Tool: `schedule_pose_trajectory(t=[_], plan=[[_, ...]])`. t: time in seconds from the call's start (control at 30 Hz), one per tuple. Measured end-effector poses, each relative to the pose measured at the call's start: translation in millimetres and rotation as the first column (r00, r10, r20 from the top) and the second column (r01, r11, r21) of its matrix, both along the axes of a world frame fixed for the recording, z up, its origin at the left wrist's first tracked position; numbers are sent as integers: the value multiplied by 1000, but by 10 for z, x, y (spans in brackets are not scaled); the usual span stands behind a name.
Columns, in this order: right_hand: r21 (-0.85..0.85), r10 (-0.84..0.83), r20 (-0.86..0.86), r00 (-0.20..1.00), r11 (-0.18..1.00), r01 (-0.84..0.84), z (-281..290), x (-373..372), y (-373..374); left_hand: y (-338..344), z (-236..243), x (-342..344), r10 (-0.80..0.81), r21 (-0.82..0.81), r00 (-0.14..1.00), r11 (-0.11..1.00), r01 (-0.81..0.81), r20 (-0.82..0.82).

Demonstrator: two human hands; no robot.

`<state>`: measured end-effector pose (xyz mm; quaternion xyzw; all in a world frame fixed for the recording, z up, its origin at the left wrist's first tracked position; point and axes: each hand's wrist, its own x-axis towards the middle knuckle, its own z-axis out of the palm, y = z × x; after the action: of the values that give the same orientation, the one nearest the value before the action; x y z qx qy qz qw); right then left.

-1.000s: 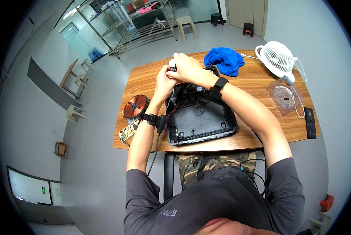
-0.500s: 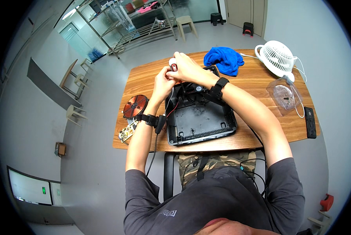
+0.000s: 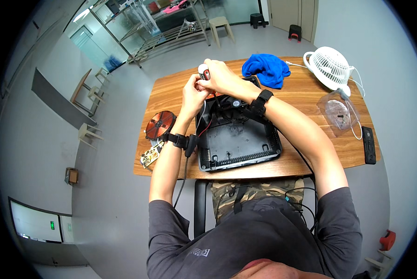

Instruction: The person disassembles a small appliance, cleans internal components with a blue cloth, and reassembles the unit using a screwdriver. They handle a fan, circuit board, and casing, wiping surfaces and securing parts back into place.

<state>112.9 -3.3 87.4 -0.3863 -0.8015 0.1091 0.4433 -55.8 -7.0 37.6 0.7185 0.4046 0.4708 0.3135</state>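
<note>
My right hand [image 3: 223,80] is closed around a screwdriver [image 3: 203,72] with a red and white handle, held upright over the far left corner of a black plastic housing [image 3: 238,142]. Beside it, my left hand [image 3: 192,96] has its fingers pinched together close to the tool's lower part; what they grip is hidden. In the housing's far half sits a black cooling fan [image 3: 236,104], partly covered by my right wrist. A red wire [image 3: 205,130] and a pale wire run along the housing's left side, below my left hand.
Left of the housing lie a copper coil [image 3: 160,124] and a circuit board [image 3: 150,155]. A blue cloth [image 3: 267,70] rests at the far side. To the right are a white desk fan [image 3: 329,67], a clear plastic piece [image 3: 337,114] and a black strip [image 3: 369,145].
Both hands stay at the housing's far left corner, with only a slight shift of the right hand and the screwdriver handle. Nothing is let go.
</note>
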Motion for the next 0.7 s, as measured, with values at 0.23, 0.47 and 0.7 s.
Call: schedule_pose_trajectory(t=[0.23, 0.47, 0.7], plan=[[-7, 3, -43, 999, 1000, -3, 100, -2, -53, -164, 108, -110, 23, -43, 962, 998, -36, -274], [26, 16, -32, 999, 1000, -15, 153, -95, -76, -291, -18, -290, -49, -83, 845, 997, 5, -532], [26, 56, -30, 998, 998, -55, 192, -233, -130, -372, -52, -381, 9, -73, 831, 995, -60, -556]])
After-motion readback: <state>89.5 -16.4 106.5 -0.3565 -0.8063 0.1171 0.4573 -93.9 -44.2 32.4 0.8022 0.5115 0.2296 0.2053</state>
